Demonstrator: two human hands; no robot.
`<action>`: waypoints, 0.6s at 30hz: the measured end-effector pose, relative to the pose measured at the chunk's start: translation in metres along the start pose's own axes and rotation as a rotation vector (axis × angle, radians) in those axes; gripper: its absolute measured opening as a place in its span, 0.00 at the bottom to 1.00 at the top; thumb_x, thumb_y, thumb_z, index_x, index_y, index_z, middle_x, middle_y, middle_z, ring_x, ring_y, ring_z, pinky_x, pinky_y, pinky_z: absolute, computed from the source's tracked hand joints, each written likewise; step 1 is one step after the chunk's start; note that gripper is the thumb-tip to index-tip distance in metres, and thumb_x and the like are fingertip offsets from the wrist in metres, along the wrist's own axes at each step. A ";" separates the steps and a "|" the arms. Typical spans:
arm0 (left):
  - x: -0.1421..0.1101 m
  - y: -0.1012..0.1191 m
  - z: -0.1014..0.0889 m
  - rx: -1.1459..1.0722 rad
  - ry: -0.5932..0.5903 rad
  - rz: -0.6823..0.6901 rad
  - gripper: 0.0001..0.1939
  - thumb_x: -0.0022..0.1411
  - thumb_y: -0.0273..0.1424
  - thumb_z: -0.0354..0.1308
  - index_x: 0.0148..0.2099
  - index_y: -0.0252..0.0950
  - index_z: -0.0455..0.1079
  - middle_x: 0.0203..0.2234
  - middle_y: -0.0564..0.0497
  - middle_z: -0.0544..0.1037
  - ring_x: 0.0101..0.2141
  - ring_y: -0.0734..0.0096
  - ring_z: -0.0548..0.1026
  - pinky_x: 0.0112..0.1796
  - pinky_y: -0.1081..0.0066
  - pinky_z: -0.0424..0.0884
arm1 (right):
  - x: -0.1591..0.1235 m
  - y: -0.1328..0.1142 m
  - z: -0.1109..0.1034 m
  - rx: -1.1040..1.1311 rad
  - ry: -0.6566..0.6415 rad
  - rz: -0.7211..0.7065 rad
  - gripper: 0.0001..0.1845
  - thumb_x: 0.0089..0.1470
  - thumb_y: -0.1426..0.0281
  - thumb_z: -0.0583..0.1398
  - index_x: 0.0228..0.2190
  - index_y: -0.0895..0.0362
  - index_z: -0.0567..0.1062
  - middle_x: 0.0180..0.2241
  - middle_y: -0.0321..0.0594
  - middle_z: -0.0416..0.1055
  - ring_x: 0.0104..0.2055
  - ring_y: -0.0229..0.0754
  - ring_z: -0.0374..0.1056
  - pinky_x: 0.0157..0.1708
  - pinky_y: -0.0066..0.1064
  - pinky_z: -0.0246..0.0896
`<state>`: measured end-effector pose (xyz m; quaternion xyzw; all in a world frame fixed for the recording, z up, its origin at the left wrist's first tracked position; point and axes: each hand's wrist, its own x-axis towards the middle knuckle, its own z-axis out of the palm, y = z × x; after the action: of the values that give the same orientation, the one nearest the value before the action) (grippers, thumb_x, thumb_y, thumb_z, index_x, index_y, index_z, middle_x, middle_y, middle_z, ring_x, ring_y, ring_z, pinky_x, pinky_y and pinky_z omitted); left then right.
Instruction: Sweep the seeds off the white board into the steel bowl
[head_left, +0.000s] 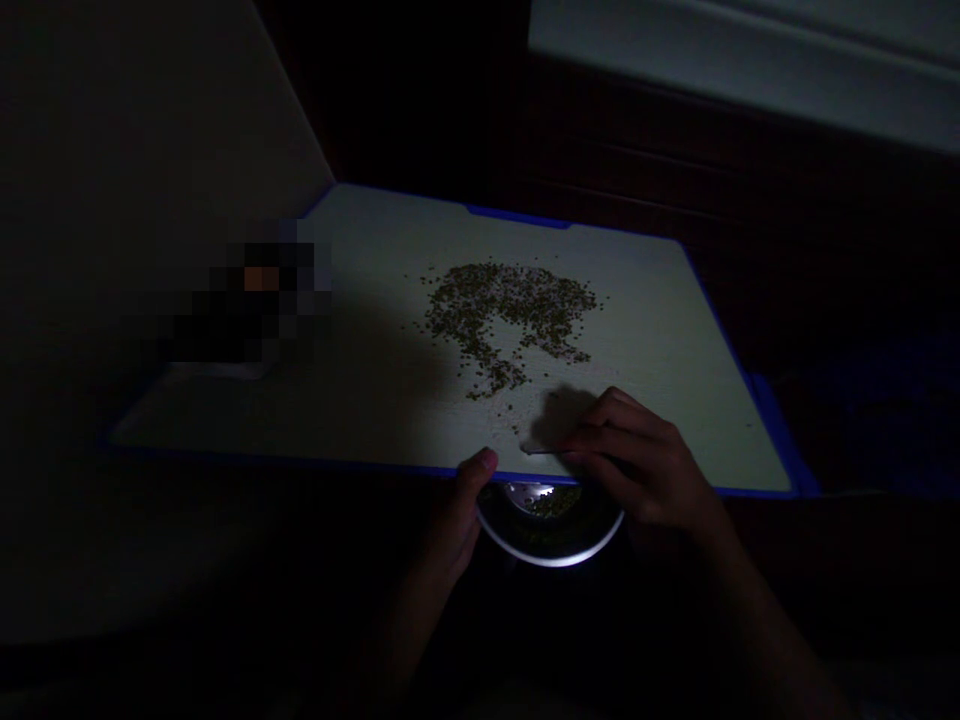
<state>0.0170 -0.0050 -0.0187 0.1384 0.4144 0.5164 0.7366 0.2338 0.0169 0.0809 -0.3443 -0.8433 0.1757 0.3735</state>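
Many small greenish-brown grains, like beans or lentils, lie in a loose arch on a pale board with a blue rim. Under the board's near edge a bowl with a shiny rim holds more of these grains. My left hand grips the bowl's left side, its thumb up at the board's edge. Over the board's near right part, my right hand is closed in a pinch on a thin, dark tool. The tool's tip points left, close to a few stray grains; its exact kind is too dark to tell.
The scene is very dark. A pixelated dark patch covers the board's left end. Behind the board is a dark wooden surface, with a pale ledge at the upper right. A pale surface stands at the left.
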 end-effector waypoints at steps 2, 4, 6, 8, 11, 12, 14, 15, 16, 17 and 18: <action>-0.001 0.001 0.001 0.007 0.004 -0.006 0.32 0.58 0.44 0.74 0.61 0.34 0.78 0.57 0.41 0.85 0.65 0.42 0.74 0.66 0.50 0.67 | 0.000 0.000 0.000 0.010 0.005 -0.011 0.08 0.66 0.77 0.62 0.43 0.56 0.82 0.36 0.42 0.75 0.38 0.44 0.68 0.37 0.39 0.65; -0.001 0.001 0.001 0.007 -0.003 -0.017 0.32 0.58 0.45 0.74 0.60 0.34 0.79 0.56 0.40 0.85 0.64 0.40 0.75 0.65 0.49 0.68 | 0.000 0.000 0.000 0.019 0.003 -0.017 0.08 0.65 0.78 0.63 0.42 0.57 0.82 0.35 0.41 0.75 0.37 0.44 0.69 0.36 0.39 0.65; 0.000 0.001 0.000 0.007 -0.001 -0.027 0.31 0.58 0.45 0.74 0.59 0.34 0.79 0.55 0.40 0.86 0.63 0.40 0.77 0.64 0.49 0.69 | 0.000 -0.001 -0.001 0.032 -0.002 -0.028 0.08 0.65 0.78 0.63 0.42 0.57 0.82 0.35 0.42 0.75 0.37 0.44 0.69 0.36 0.39 0.65; 0.001 0.000 -0.002 0.015 0.014 -0.045 0.30 0.57 0.45 0.74 0.57 0.33 0.80 0.53 0.40 0.87 0.62 0.40 0.77 0.64 0.49 0.69 | 0.001 -0.001 -0.001 0.048 -0.004 -0.039 0.08 0.65 0.78 0.63 0.42 0.57 0.82 0.35 0.42 0.76 0.37 0.43 0.69 0.36 0.39 0.65; 0.001 -0.001 -0.003 0.027 0.037 -0.051 0.28 0.57 0.45 0.74 0.53 0.31 0.81 0.51 0.39 0.88 0.61 0.39 0.78 0.63 0.49 0.70 | 0.002 -0.002 -0.001 0.061 -0.008 -0.047 0.07 0.65 0.77 0.63 0.42 0.57 0.82 0.34 0.41 0.76 0.36 0.43 0.69 0.36 0.38 0.65; 0.001 0.000 -0.002 0.027 0.041 -0.047 0.28 0.57 0.45 0.74 0.54 0.31 0.81 0.51 0.39 0.87 0.62 0.40 0.77 0.63 0.50 0.70 | 0.002 -0.002 -0.001 0.062 -0.011 -0.043 0.07 0.65 0.76 0.64 0.42 0.57 0.82 0.34 0.41 0.76 0.36 0.43 0.69 0.35 0.38 0.66; 0.000 0.002 0.000 0.024 0.048 -0.035 0.28 0.58 0.43 0.74 0.56 0.33 0.80 0.52 0.40 0.87 0.62 0.41 0.77 0.64 0.51 0.70 | 0.002 -0.001 -0.002 0.063 -0.018 -0.032 0.07 0.65 0.75 0.63 0.42 0.56 0.82 0.34 0.40 0.76 0.36 0.43 0.69 0.35 0.38 0.66; -0.001 0.002 0.001 0.023 0.048 -0.033 0.28 0.57 0.43 0.74 0.57 0.34 0.80 0.52 0.41 0.87 0.63 0.42 0.77 0.64 0.51 0.70 | 0.002 -0.001 -0.002 0.064 -0.026 -0.029 0.07 0.65 0.75 0.63 0.42 0.56 0.83 0.34 0.40 0.75 0.36 0.43 0.70 0.35 0.38 0.66; -0.001 0.003 0.002 0.025 0.049 -0.034 0.29 0.57 0.43 0.75 0.56 0.34 0.80 0.51 0.41 0.88 0.62 0.41 0.77 0.63 0.51 0.70 | 0.001 -0.001 -0.002 0.065 -0.035 -0.026 0.08 0.65 0.75 0.63 0.43 0.56 0.83 0.34 0.40 0.75 0.36 0.43 0.70 0.34 0.38 0.66; -0.002 0.004 0.003 0.027 0.053 -0.034 0.29 0.56 0.43 0.75 0.55 0.34 0.81 0.50 0.40 0.88 0.62 0.41 0.77 0.63 0.51 0.71 | 0.001 -0.001 -0.002 0.068 -0.043 -0.021 0.08 0.66 0.74 0.63 0.43 0.55 0.83 0.34 0.40 0.75 0.36 0.43 0.70 0.35 0.38 0.66; -0.002 0.004 0.003 0.029 0.051 -0.038 0.28 0.55 0.44 0.76 0.54 0.33 0.81 0.50 0.40 0.88 0.61 0.40 0.78 0.62 0.51 0.71 | 0.000 -0.001 -0.002 0.072 -0.051 -0.018 0.08 0.66 0.74 0.63 0.43 0.55 0.83 0.34 0.40 0.75 0.36 0.43 0.70 0.35 0.39 0.67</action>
<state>0.0164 -0.0041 -0.0132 0.1276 0.4431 0.4996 0.7333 0.2350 0.0168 0.0830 -0.3186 -0.8487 0.2112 0.3656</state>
